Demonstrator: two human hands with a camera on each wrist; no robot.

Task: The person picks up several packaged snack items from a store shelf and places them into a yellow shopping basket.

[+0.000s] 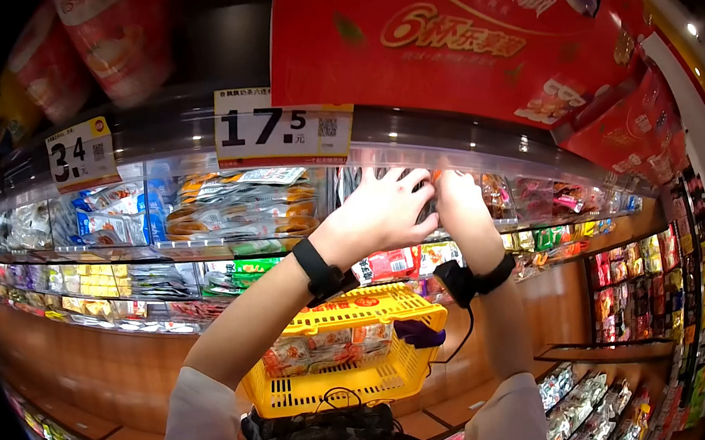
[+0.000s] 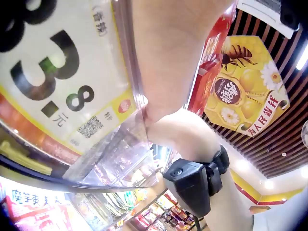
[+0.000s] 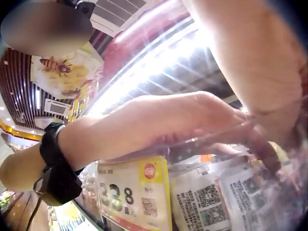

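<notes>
Both hands reach over the clear front edge of a shelf bin. My left hand (image 1: pixel 388 206) lies over the packets with its fingers spread and bent down among them. Close beside it, my right hand (image 1: pixel 460 201) dips into the bin with its fingers hidden from the head view; I cannot tell what they grip. Plastic snack packets (image 3: pixel 199 204) with printed labels and square codes stand in the bin, below the left hand in the right wrist view. A price tag (image 3: pixel 132 195) reading 33.8 hangs on the bin's front.
A yellow shopping basket (image 1: pixel 405 382) holding several packs hangs below the forearms. Large red cartons (image 1: pixel 470 57) sit on the shelf above, behind a 17.5 price tag (image 1: pixel 280 132). Bins of orange packets (image 1: pixel 239 209) line the left. Racks of snacks (image 1: pixel 635 285) stand at right.
</notes>
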